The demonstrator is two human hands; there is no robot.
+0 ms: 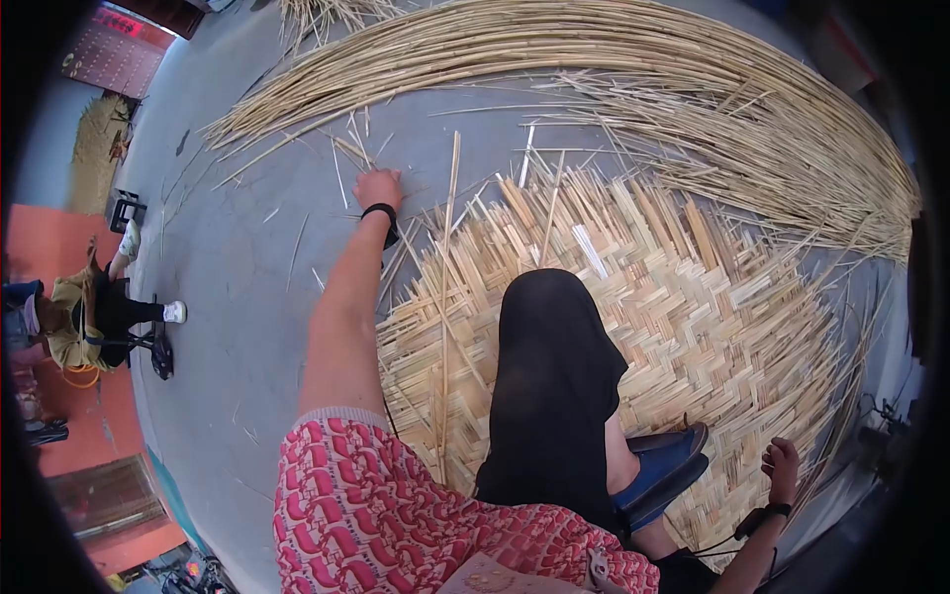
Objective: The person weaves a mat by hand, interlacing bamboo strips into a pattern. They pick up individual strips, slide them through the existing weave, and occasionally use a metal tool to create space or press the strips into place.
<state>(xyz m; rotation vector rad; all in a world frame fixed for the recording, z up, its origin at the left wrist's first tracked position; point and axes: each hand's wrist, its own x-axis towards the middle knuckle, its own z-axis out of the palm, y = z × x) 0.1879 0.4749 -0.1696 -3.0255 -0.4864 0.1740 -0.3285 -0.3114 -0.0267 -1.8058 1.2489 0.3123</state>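
My left hand (379,187), with a black band on the wrist, reaches out over the grey floor beyond the left edge of a woven mat (693,337). Its fingers are curled down beside loose split strips (351,148), and whatever they hold is hidden. To the lower right, my right hand (782,461) hangs above the mat's right side. Its fingers are bent and slightly apart, with nothing visible in them. Pale strips cross in a zigzag weave, their uneven ends sticking out all round. A few long strips (445,297) lie loose on top. My black-clad knee (549,346) covers part of the weave.
A long bundle of reeds (475,49) curves across the floor (228,267) behind the mat, spreading into a thick pile (792,148) at right. My blue shoe (658,470) rests on the mat. Another person (99,317) sits at far left.
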